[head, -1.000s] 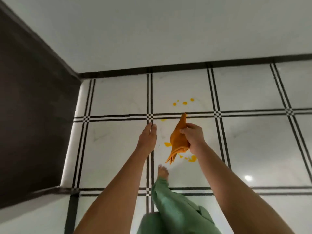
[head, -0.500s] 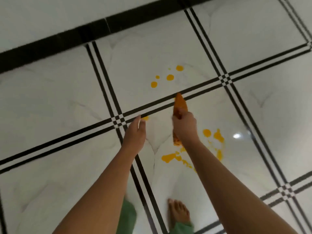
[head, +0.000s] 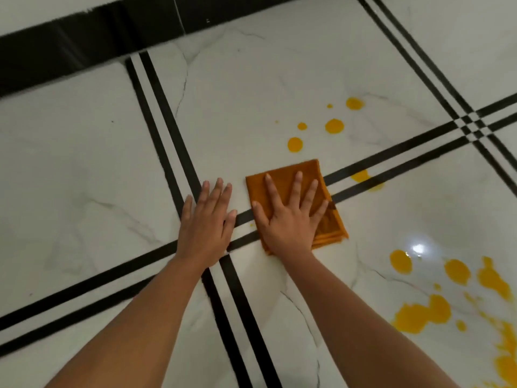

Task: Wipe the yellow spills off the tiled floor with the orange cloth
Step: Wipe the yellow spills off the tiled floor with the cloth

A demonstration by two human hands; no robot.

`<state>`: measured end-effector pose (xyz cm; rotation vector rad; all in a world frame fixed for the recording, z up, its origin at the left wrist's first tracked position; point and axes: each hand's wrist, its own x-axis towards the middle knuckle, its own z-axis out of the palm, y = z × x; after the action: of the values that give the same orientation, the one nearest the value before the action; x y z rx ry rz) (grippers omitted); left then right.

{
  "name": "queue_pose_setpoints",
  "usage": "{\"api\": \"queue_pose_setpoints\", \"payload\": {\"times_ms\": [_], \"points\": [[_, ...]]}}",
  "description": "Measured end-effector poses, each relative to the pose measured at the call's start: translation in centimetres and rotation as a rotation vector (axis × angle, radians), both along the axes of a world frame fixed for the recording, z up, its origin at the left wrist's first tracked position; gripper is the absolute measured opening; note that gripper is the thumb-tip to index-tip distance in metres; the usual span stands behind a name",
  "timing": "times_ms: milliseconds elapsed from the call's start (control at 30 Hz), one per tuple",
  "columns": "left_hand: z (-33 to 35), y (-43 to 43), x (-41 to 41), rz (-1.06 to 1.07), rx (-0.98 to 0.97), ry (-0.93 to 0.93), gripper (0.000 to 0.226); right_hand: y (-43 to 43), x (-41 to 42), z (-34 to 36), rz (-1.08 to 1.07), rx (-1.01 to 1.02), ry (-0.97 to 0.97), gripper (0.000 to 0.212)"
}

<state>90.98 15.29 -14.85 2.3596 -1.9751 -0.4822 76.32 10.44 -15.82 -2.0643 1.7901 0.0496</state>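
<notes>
Orange cloth, folded into a rectangle, pinned flat to the tiled floor under right hand, fingers spread, palm pressing; left hand just beside cloth, splayed bare on tile, holding nothing. Cloth's long axis run away from body, across double black grout stripe. Yellow drops just beyond cloth's far edge, one smear beside it on stripe, largest yellow puddle well off to cloth's right, nearer body — likely all right hand's reach.
</notes>
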Motion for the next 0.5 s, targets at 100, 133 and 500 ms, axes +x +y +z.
{"api": "queue_pose_setpoints", "payload": {"times_ms": [100,133,500], "points": [[0.1,-1.0,0.9,0.054,-0.038,0.020,0.062,2.2,-2.8,0.4,0.279,-0.017,0.029,0.061],[0.4,-0.9,0.8,0.073,-0.037,0.028,0.062,4.1,-4.8,0.7,0.334,-0.007,0.038,0.060],[-1.2,-8.5,-4.4,-0.011,-0.049,0.027,0.063,-2.5,-11.4,0.2,0.202,-0.055,0.131,0.059]]}}
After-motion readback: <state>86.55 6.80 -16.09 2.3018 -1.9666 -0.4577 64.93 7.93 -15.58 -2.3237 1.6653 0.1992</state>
